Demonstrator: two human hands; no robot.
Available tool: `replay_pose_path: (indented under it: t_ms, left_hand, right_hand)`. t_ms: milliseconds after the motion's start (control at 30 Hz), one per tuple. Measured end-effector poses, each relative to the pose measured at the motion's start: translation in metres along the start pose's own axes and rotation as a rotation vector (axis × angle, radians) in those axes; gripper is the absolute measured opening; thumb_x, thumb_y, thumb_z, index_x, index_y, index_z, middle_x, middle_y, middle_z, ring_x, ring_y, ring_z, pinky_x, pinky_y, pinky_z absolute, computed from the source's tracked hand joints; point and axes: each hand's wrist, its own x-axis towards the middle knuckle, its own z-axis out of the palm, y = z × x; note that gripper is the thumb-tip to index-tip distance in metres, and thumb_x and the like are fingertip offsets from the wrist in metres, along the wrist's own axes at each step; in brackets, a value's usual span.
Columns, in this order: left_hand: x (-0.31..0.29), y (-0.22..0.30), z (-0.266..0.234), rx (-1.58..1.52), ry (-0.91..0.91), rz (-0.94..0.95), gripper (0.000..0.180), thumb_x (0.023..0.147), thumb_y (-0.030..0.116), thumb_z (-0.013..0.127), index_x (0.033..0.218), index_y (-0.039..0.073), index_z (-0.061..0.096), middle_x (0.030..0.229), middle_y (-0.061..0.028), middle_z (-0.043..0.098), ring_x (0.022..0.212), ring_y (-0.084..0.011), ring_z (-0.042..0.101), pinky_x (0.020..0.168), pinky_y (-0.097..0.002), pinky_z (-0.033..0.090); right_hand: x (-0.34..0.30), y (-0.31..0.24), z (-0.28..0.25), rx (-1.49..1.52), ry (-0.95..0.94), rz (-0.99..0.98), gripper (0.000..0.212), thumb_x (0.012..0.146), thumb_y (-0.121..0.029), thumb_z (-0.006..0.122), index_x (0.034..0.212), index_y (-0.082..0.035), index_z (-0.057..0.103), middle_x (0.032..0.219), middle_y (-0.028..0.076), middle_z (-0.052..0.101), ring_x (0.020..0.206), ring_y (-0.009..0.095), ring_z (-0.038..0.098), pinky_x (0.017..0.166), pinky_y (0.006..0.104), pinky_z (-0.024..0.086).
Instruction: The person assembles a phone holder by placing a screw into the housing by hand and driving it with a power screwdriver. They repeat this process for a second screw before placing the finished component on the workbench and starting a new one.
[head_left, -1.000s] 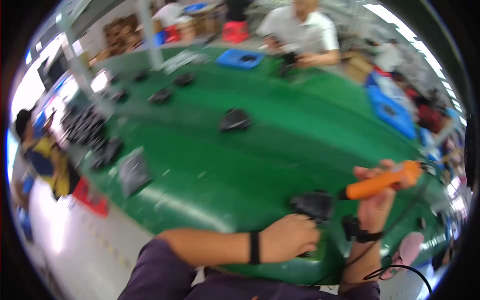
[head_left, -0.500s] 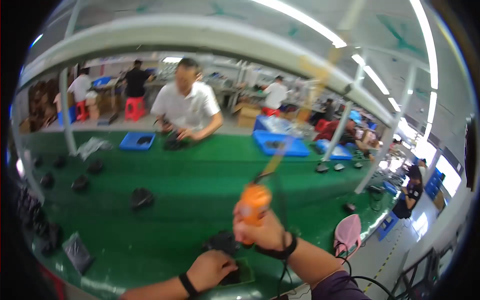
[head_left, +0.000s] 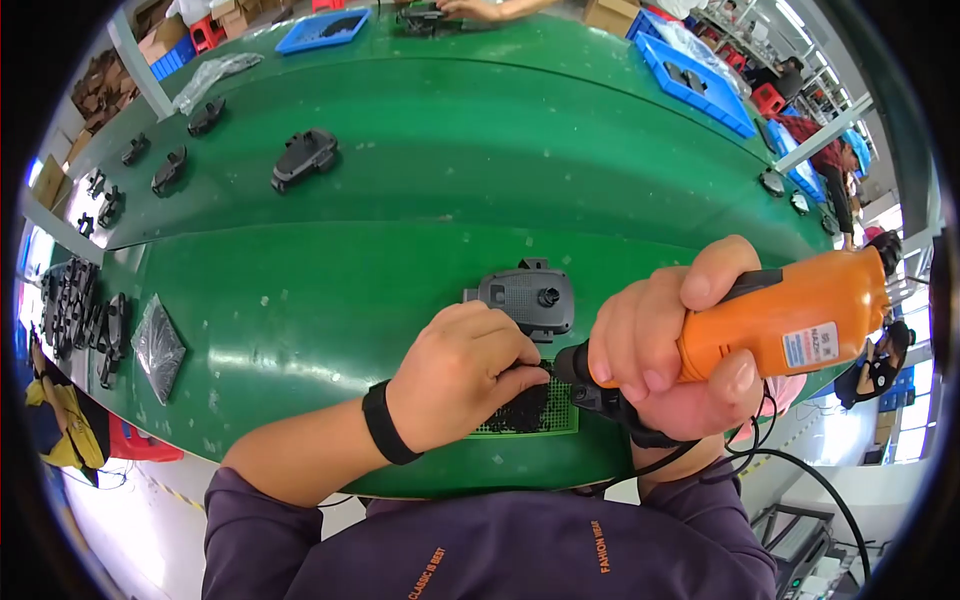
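Observation:
My right hand (head_left: 655, 340) is wrapped around an orange electric screwdriver (head_left: 790, 318), held nearly level, with its dark tip end pointing left toward my other hand. My left hand (head_left: 462, 365) is closed in a pinch over a small green tray (head_left: 562, 418). Whatever lies between its fingertips is too small to make out. Small black pieces, perhaps screws, are heaped in the tray (head_left: 528, 412). Just beyond my left fingers sits a dark grey plastic housing (head_left: 535, 298) with a round knob on its face; my left hand covers its near left corner.
Similar housings (head_left: 305, 158) stand on the green table, several at the far left. A dark heap of parts (head_left: 72, 310) and a plastic-wrapped packet (head_left: 158, 350) lie left. Blue trays (head_left: 695, 85) stand across the table, near a co-worker's hand (head_left: 475, 8). A black cable (head_left: 845, 490) hangs at right.
The view has tilted down toward the table. The electric screwdriver has gone from upright to nearly level, its tip now close to my left fingers. My left hand stays at the green tray.

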Motion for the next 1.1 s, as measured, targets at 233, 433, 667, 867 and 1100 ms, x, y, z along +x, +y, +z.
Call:
replay_pose_path:
  t_ms: [233,433,667,867,1100]
  left_hand:
    - [-0.004,-0.002,0.004,-0.038,-0.002,-0.014,0.019,0.067,0.0,0.08,0.081,0.004,0.067,0.083,-0.0067,0.067,0.078,-0.0281,0.062,0.071,-0.0391,0.049]
    - [0.0,0.001,0.007,-0.038,-0.007,-0.007,0.019,0.069,0.005,0.083,0.079,0.005,0.067,0.079,-0.0054,0.063,0.076,-0.0268,0.061,0.072,-0.0387,0.05]
    - [0.01,0.006,0.007,-0.055,0.026,0.039,0.021,0.068,0.007,0.084,0.076,0.006,0.065,0.077,-0.0051,0.062,0.074,-0.0262,0.061,0.071,-0.0376,0.049]
    - [0.006,0.0,0.008,-0.027,0.019,0.063,0.023,0.066,0.006,0.084,0.079,0.007,0.064,0.08,-0.0053,0.062,0.077,-0.0261,0.061,0.07,-0.0372,0.048]
    - [0.008,0.001,0.012,-0.072,0.046,0.084,0.024,0.065,0.004,0.083,0.079,0.006,0.064,0.08,-0.0055,0.062,0.075,-0.0268,0.061,0.07,-0.0371,0.048]
  right_hand:
    - [-0.002,0.0,0.006,-0.05,0.014,0.083,0.048,0.093,-0.042,0.072,0.114,-0.011,0.042,0.064,0.0,0.054,0.05,0.014,0.054,0.054,0.0325,0.051]
    - [0.0,-0.005,0.001,-0.088,-0.015,0.134,0.048,0.094,-0.042,0.071,0.115,-0.012,0.041,0.065,0.0,0.055,0.05,0.014,0.054,0.056,0.0335,0.052]
    - [-0.003,-0.016,-0.007,-0.065,0.026,0.052,0.046,0.096,-0.042,0.068,0.116,-0.013,0.039,0.067,-0.001,0.056,0.051,0.014,0.055,0.057,0.033,0.053]
    - [-0.003,-0.017,-0.01,-0.087,-0.02,0.033,0.044,0.096,-0.042,0.067,0.114,-0.013,0.039,0.067,-0.001,0.055,0.051,0.013,0.055,0.056,0.0318,0.053]
    - [-0.003,-0.014,-0.013,-0.051,-0.05,0.02,0.043,0.095,-0.039,0.068,0.113,-0.013,0.039,0.067,0.0,0.056,0.051,0.014,0.056,0.056,0.0326,0.054]
